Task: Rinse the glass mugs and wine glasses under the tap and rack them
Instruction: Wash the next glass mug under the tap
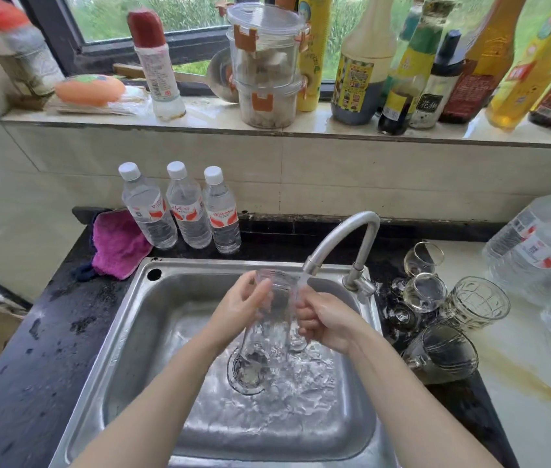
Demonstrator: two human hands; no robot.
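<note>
Clear glass mug (272,319), wet and see-through, hangs upright over the steel sink (125,319); left hand (238,309) curls round its side, right hand (326,320) grips what seems its handle; water from the tap (341,241) strikes it; more glasses (443,309) wait beyond, right.

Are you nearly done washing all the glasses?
Not yet. No rack or finished glass shows. Both hands, left hand and right hand, hold one glass mug under the running tap over the sink. Two mugs and some wine glasses wait on the counter beside it.
</note>
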